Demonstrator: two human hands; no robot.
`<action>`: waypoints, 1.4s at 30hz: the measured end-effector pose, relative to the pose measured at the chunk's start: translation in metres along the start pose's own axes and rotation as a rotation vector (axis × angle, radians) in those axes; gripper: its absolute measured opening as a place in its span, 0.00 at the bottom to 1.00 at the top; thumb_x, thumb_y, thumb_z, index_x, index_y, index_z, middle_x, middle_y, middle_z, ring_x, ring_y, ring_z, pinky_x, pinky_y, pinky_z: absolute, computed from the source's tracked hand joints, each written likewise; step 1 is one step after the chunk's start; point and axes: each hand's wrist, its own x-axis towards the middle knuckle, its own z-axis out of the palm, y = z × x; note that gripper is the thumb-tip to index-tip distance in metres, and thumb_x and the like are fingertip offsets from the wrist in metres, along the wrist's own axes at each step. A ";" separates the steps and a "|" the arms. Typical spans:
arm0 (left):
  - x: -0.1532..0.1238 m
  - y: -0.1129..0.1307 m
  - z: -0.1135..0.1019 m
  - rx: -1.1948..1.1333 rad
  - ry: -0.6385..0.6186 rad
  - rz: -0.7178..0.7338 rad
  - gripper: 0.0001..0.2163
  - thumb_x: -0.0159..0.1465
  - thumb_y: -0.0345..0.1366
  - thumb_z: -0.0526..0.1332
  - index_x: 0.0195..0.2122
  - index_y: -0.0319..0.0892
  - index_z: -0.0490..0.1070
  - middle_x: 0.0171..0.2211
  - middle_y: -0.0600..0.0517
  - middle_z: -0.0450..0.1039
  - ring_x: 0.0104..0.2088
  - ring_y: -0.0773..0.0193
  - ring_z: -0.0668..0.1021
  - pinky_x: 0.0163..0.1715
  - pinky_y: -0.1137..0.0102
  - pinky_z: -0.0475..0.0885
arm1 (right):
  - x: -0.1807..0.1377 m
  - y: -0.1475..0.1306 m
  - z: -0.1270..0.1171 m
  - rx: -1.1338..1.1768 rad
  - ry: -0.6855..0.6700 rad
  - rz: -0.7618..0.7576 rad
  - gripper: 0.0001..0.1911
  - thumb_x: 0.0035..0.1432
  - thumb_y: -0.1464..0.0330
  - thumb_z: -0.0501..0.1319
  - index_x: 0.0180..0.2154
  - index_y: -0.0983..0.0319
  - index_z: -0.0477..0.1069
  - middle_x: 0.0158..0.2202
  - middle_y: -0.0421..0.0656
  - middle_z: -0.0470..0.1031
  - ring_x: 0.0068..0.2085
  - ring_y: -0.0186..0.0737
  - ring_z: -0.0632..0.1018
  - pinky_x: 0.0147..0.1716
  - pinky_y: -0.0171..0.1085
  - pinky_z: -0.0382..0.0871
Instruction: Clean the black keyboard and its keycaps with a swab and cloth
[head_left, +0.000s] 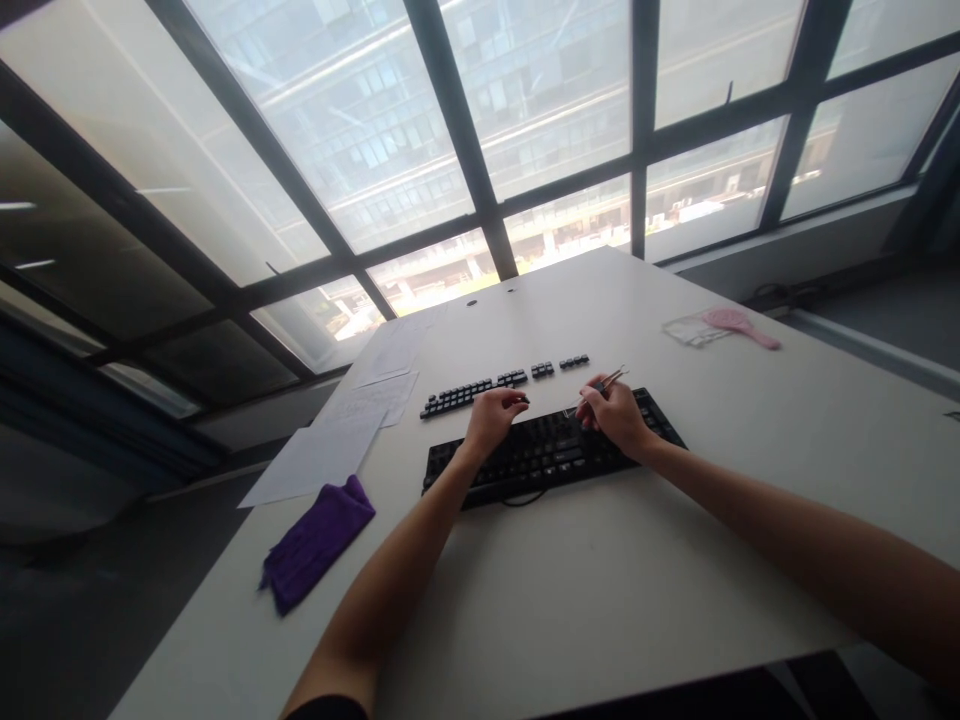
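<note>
A black keyboard (547,452) lies on the white table, many of its keycaps off and some still on near its front edge. My right hand (611,412) is closed around a keycap puller (616,376), its thin wire end pointing left over the keyboard. Above the keyboard's left half, my left hand (493,418) pinches a small dark keycap (525,400) between thumb and fingertips. Behind the keyboard, loose black keycaps (459,397) stand in rows, with smaller groups of keycaps (574,361) to the right.
White paper sheets (319,460) cover part of the left table edge, with a folded purple cloth (319,540) in front of them. At the right lie a pink brush (731,322) and a clear plastic bag (686,331). Large windows (540,100) rise behind the table (525,600).
</note>
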 end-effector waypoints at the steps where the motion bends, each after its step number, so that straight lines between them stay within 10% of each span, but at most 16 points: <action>1: 0.002 -0.006 0.000 0.048 -0.019 -0.015 0.06 0.57 0.32 0.68 0.36 0.41 0.81 0.33 0.49 0.81 0.33 0.61 0.81 0.39 0.67 0.74 | 0.000 0.000 0.000 -0.003 -0.001 0.002 0.06 0.56 0.65 0.57 0.32 0.61 0.64 0.18 0.39 0.74 0.15 0.33 0.71 0.11 0.28 0.59; 10: 0.032 -0.027 0.013 0.343 -0.168 0.096 0.05 0.57 0.31 0.66 0.34 0.44 0.82 0.33 0.49 0.79 0.35 0.59 0.79 0.42 0.66 0.72 | -0.001 0.000 0.000 -0.035 -0.015 -0.009 0.07 0.56 0.64 0.57 0.32 0.62 0.65 0.19 0.39 0.74 0.15 0.34 0.72 0.12 0.29 0.60; 28: 0.072 -0.046 0.019 0.439 -0.067 0.138 0.04 0.58 0.33 0.67 0.33 0.45 0.82 0.41 0.46 0.73 0.45 0.53 0.71 0.51 0.60 0.67 | -0.002 -0.004 0.001 -0.046 -0.041 -0.014 0.06 0.56 0.65 0.57 0.31 0.62 0.65 0.19 0.40 0.74 0.15 0.33 0.71 0.13 0.29 0.60; 42: 0.048 -0.006 0.022 0.311 -0.016 0.166 0.05 0.60 0.32 0.64 0.34 0.42 0.81 0.38 0.47 0.76 0.43 0.57 0.75 0.52 0.61 0.67 | 0.012 -0.008 -0.013 0.052 -0.038 -0.023 0.14 0.54 0.58 0.63 0.33 0.64 0.71 0.27 0.44 0.76 0.24 0.35 0.74 0.21 0.32 0.67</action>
